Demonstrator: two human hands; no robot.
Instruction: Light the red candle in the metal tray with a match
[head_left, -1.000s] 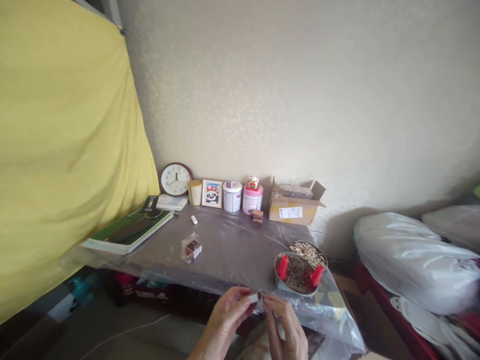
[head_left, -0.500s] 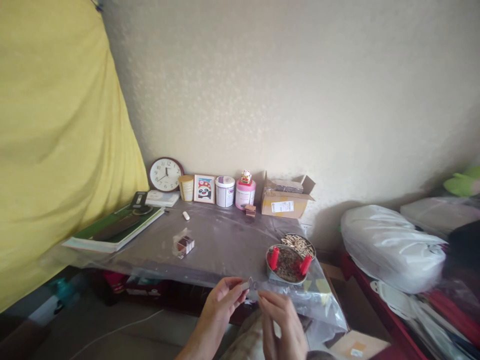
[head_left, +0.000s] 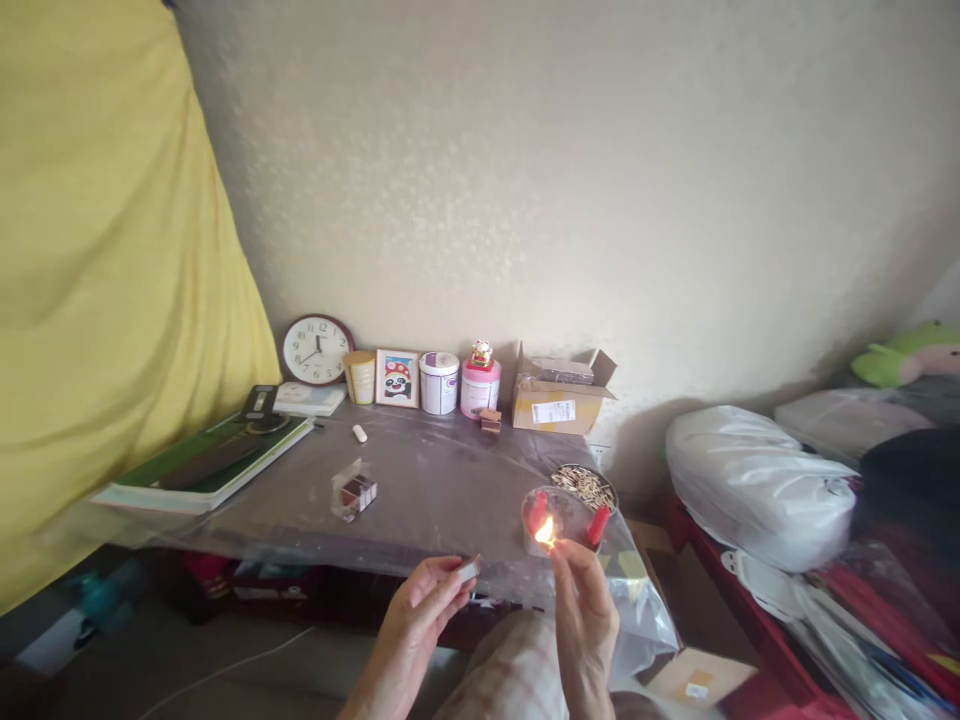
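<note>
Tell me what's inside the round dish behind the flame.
Two red cylinders stand in the dish, one toward each side, with brownish filling between, too hazy to identify. The flame covers the left cylinder's base; the right hand hides part of the dish's near side.

Single head-worn cam, looking forward and down over a dark grey table top under clear plastic sheet, mid-frame. Faces the pale mottled wall, filling upper centre and right, roughly square-on. Bare left hand and bare right hand nearest the lens, lower centre; wearer's pale checked trouser leg between them, bottom edge. Wide coverage: draped yellow cloth far left, white plastic bag right.
</note>
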